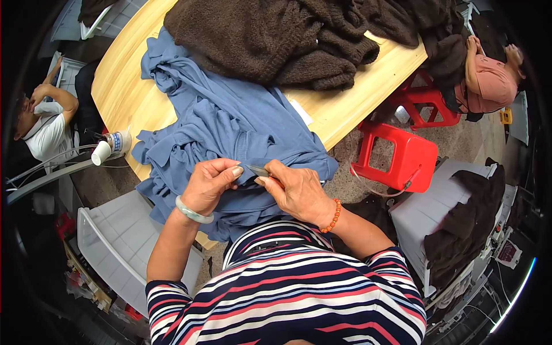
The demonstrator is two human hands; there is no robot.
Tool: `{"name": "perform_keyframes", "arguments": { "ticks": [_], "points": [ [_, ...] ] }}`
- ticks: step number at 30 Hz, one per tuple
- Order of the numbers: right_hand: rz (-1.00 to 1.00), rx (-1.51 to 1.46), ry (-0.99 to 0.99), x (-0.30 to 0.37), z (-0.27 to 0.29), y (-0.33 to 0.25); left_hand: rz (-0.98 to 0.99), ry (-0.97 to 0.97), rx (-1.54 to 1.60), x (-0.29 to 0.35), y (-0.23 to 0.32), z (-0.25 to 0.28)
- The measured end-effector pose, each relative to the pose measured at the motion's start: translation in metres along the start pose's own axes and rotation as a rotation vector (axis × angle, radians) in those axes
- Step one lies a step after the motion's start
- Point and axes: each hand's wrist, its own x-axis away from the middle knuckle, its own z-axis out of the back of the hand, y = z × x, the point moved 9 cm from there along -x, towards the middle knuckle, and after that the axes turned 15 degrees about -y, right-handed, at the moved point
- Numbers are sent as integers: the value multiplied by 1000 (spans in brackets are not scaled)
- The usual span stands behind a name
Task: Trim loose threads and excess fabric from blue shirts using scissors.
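A blue garment [230,129] lies bunched over the near edge of the table and hangs down toward my lap. My left hand [206,187], with a pale bangle at the wrist, pinches a bit of the blue cloth between thumb and forefinger. Close beside it, my right hand [302,192], wearing an orange bead bracelet, is closed around thread snips [257,171]. Their grey metal blades point left toward the pinched cloth, near the left fingertips. Most of the snips is hidden by my right fingers. Whether the blades touch the cloth, I cannot tell.
Dark brown knitwear [259,43] is heaped across the far side of the wooden table [129,75]. Red stools [417,167] stand at the right. Grey bins [123,241] flank me. A paper cup [102,153] is at the left edge. Other people sit left and right.
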Motion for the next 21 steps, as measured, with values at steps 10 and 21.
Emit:
{"name": "perform_keyframes", "arguments": {
  "ticks": [10, 21],
  "points": [
    [-14, 24, -28, 2, 0, 0, 2, 29, -38, -1, 0, 0],
    [-8, -584, -48, -15, -12, 36, -42, -30, -427, -12, 19, -15]
  ]
}}
